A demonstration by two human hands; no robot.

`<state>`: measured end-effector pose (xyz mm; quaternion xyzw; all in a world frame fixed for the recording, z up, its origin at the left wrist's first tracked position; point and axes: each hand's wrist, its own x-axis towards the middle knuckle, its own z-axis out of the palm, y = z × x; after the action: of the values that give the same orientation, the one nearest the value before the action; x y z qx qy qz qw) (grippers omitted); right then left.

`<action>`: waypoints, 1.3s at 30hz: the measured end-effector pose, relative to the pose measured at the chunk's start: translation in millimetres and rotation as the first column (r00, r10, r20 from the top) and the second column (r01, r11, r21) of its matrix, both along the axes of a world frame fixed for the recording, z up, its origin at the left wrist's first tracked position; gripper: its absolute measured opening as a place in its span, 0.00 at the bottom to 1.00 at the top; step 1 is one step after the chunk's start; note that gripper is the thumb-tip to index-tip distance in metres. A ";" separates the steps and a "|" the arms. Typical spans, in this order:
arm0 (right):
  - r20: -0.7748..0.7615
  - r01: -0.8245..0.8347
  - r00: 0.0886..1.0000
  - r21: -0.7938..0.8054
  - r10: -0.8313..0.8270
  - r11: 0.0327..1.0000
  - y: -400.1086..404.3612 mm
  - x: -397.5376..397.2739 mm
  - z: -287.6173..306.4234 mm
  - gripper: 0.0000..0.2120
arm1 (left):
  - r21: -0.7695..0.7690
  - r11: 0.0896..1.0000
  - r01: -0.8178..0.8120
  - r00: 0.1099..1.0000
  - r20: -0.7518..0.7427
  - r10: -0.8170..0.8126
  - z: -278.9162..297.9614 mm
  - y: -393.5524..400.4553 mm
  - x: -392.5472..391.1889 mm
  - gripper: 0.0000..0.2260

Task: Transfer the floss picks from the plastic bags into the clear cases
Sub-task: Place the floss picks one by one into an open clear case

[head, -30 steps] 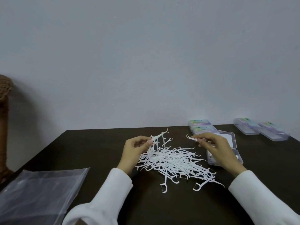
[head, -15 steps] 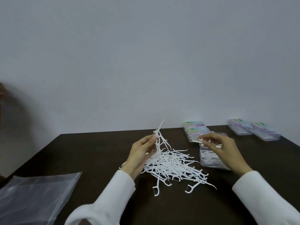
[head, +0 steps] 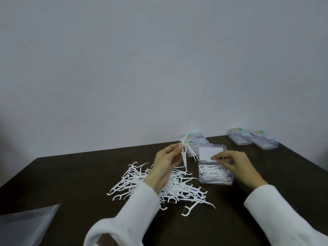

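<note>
Left hand (head: 166, 162) pinches a few floss picks (head: 184, 153) upright over the loose pile (head: 159, 187). Right hand (head: 232, 164), at 3 o'clock from it, curls its fingertips onto picks in the open clear case (head: 215, 174).

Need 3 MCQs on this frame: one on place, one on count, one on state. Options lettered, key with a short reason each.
1. Where does the open clear case sit relative to the loose floss pick pile?
A. to its right
B. to its left
C. on top of it

2. How many closed labelled cases stand at the far right of the table?
A. none
B. two
C. five

3. What is the left hand doing?
A. lying flat on the table
B. holding the plastic bag
C. pinching a few floss picks

Key: 1 A, the case lies right of the pile, under the right hand. 2 B, two sit side by side there. 3 C, picks stick up from its fingertips.
</note>
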<state>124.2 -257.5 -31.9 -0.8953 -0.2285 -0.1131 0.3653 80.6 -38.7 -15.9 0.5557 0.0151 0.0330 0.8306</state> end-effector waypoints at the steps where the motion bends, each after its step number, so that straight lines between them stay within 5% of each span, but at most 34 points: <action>1: 0.003 -0.015 1.000 -0.019 0.015 1.000 2.0 -0.8 0.5 0.09 | 0.000 1.000 0.013 1.000 0.002 -0.013 -0.6 -2.9 2.7 0.05; 7: -0.010 -0.073 0.997 -0.072 0.073 0.995 4.3 -0.9 -1.3 0.10 | -0.060 0.998 0.037 0.999 0.027 -0.035 8.2 -9.8 21.2 0.11; 17: -0.033 0.079 0.996 -0.047 -0.080 0.996 -30.8 9.0 -6.6 0.06 | -0.032 0.996 0.082 0.997 0.009 -0.082 1.1 -21.1 32.3 0.07; 27: -0.032 0.055 0.998 0.005 -0.055 0.998 -30.5 9.4 -9.4 0.05 | -0.019 0.996 0.085 0.996 -0.024 -0.086 -2.6 -22.9 35.4 0.08; 32: 0.011 0.067 0.998 -0.121 -0.066 0.990 -20.3 10.2 -12.4 0.06 | 0.000 0.995 0.100 0.995 -0.013 -0.100 -3.3 -25.4 34.8 0.05; 36: -0.004 0.046 0.999 0.223 -0.046 0.974 -10.9 2.4 -6.9 0.11 | 0.051 0.988 0.143 0.990 0.001 -0.143 -3.9 -30.5 33.1 0.05; 39: -0.162 -0.106 0.967 0.452 0.198 0.886 2.7 -4.2 -1.4 0.19 | 0.162 0.967 0.196 0.980 -0.004 -0.198 -4.2 -35.2 31.0 0.07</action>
<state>119.9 -254.8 -33.3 -0.7755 -0.2282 -0.0405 0.5873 111.6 -74.0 -20.1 0.6198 -0.0478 -0.0451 0.7820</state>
